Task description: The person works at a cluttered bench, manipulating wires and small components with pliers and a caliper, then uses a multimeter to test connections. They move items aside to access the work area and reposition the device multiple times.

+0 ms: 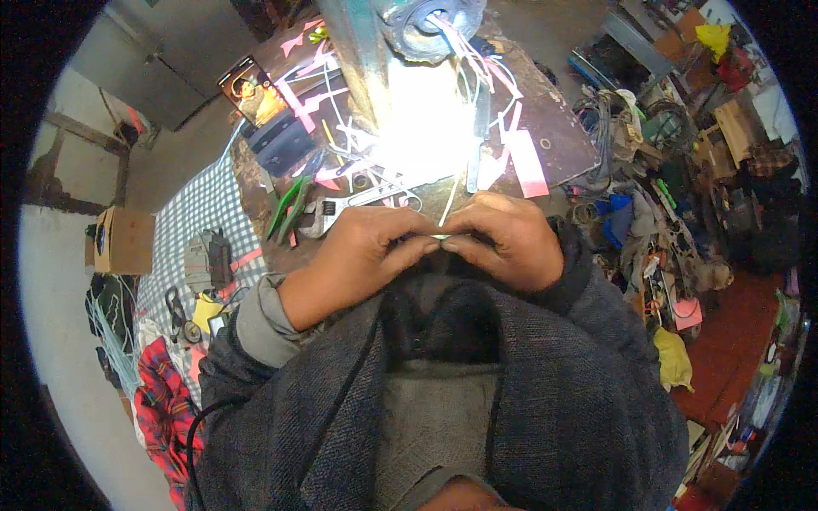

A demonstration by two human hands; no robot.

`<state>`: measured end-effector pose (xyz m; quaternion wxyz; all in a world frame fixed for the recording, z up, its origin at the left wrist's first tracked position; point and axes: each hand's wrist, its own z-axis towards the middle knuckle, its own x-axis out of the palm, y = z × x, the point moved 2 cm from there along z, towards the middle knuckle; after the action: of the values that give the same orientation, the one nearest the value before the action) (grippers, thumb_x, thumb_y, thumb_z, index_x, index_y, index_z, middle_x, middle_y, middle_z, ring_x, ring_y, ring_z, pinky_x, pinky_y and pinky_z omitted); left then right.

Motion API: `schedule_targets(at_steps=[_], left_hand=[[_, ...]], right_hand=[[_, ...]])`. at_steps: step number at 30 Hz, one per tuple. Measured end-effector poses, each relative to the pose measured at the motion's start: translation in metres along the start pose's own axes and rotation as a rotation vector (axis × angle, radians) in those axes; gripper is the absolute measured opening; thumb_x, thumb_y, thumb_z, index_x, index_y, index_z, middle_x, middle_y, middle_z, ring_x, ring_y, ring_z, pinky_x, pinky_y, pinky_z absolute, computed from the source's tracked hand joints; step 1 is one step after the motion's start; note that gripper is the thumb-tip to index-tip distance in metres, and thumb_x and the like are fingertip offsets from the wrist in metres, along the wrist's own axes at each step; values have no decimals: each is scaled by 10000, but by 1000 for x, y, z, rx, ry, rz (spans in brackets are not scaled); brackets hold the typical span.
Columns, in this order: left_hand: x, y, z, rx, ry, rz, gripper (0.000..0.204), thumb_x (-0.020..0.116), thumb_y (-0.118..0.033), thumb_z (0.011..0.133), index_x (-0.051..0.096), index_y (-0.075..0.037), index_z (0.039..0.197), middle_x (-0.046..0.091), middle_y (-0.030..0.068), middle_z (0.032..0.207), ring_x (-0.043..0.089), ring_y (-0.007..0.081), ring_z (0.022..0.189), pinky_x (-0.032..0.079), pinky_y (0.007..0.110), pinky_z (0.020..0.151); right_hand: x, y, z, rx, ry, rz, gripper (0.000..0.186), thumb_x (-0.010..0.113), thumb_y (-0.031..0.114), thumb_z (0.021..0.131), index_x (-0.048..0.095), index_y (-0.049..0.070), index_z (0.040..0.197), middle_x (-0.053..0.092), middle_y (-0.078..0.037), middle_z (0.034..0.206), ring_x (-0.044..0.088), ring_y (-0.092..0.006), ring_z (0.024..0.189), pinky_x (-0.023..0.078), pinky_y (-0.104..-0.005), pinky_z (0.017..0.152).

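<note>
Both hands meet at the middle of the head view, low before a glaring lamp-lit area. My left hand (371, 247) and my right hand (503, 238) pinch a thin pale strip (447, 204), fingertips close together. A large adjustable wrench (317, 217) and green-handled tools (284, 209) lie just beyond my left hand. Pink and white strips (528, 162) are scattered over the dark worktop (562, 145). Above stands a greenish metal machine housing (345, 43) with pale wires coming out of a round opening (430, 21); the bright glare hides what is below it.
A phone (256, 89) leans on a stand at back left. A checked cloth (175, 230) on the left bears a grey boxy object (207, 260); a cardboard box (128, 238) is beside it. Piled cables, rags and tools (648, 213) crowd the right, with a yellow bag (673, 358).
</note>
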<state>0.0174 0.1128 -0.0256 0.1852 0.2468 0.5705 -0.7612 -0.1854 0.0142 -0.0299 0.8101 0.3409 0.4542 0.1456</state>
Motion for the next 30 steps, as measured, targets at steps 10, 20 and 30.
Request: schedule_targets(at_steps=[10, 20, 30], left_hand=[[3, 3, 11, -438, 45, -715, 79, 710, -39, 974, 695, 14, 1031, 754, 73, 895, 718, 115, 804, 576, 238, 712], [-5, -5, 30, -423, 74, -659, 88, 722, -32, 956, 717, 20, 1027, 747, 50, 933, 705, 103, 854, 575, 258, 777], [-22, -1, 85, -208, -215, -439, 250, 627, -162, 1029, 678, 32, 1179, 739, 84, 1049, 709, 124, 793, 498, 227, 590]], right_hand=[[-9, 8, 8, -35, -101, -108, 161, 801, 105, 834, 714, 54, 960, 655, -119, 881, 663, -317, 801, 523, -398, 697], [-23, 13, 13, -49, -148, -242, 210, 781, 100, 846, 736, 61, 1048, 604, -115, 807, 625, -324, 740, 502, -411, 664], [-56, 0, 20, 130, -437, -310, 198, 715, 79, 901, 730, 8, 1085, 748, -168, 967, 741, -294, 834, 570, -341, 768]])
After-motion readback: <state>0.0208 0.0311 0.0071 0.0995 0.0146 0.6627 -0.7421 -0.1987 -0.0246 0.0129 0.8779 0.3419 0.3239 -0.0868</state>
